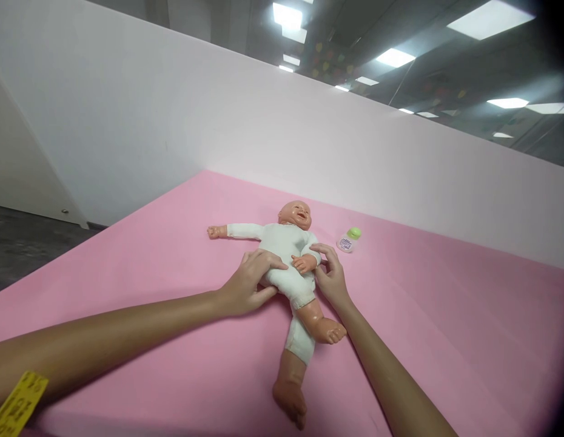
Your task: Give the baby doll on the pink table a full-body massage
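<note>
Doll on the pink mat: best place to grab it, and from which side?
Probably the doll's torso, gripped from both flanks. It lies face-up with limbs splayed, so the waist is the narrowest bare span. The left hand and right hand already bracket it there. The thin limbs look like poorer holds.

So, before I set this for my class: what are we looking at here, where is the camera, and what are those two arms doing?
The camera sits on a person's head, looking forward and down, so the two bare arms are that person's own. A baby doll in a white suit lies on its back on a pink padded surface. The left hand rests on the doll's belly and hip; the right hand touches its side by the small arm. A little bottle with a green cap lies beyond. A yellow band circles the left arm.
</note>
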`<state>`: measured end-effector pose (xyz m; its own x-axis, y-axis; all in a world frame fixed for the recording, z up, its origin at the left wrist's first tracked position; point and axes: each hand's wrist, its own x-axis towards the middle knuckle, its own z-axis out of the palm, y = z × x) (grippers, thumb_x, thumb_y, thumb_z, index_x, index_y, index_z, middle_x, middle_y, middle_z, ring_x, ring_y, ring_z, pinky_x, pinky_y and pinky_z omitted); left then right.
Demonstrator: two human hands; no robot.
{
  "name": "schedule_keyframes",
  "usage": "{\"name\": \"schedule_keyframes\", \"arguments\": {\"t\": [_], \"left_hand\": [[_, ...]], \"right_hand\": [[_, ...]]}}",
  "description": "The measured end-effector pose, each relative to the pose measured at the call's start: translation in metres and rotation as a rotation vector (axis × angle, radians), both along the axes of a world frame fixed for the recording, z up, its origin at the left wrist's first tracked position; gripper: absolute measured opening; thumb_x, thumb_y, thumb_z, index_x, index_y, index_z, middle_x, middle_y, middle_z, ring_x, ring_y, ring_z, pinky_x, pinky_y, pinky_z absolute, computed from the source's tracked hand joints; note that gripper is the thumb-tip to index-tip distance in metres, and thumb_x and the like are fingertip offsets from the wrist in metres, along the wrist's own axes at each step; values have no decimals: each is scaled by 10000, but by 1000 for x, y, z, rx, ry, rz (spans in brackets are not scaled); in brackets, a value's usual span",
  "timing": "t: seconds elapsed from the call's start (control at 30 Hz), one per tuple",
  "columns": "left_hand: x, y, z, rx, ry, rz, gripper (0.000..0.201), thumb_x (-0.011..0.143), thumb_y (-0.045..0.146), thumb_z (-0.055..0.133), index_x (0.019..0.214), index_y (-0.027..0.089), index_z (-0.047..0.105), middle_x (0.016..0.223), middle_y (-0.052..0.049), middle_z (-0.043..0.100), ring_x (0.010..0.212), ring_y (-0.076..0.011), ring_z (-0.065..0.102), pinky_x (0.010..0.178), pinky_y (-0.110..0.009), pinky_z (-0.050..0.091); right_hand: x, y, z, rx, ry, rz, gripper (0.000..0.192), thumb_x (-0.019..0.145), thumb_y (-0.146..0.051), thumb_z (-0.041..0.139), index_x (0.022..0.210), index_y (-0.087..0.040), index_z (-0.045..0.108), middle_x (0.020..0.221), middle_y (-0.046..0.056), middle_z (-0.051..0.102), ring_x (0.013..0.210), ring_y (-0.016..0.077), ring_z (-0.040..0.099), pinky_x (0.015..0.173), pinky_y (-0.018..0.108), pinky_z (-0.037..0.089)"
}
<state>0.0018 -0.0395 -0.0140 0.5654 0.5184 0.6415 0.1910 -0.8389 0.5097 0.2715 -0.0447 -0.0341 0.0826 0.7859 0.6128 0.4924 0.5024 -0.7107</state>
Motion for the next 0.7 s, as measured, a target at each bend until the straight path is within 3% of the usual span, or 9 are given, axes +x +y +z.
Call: {"name": "schedule_keyframes", "arguments": {"t": [0.7], "left_hand": [[-1,-1,4,23,22,-21,418,852,117,597,1237,267,536,1219,-46,646,1162,-258,570,1056,-442,373]], "right_hand": [[1,1,0,-16,-44,0,336,915,-280,633,1249,-297,665,1288,84,610,1252,297,559,920,441,529]]}}
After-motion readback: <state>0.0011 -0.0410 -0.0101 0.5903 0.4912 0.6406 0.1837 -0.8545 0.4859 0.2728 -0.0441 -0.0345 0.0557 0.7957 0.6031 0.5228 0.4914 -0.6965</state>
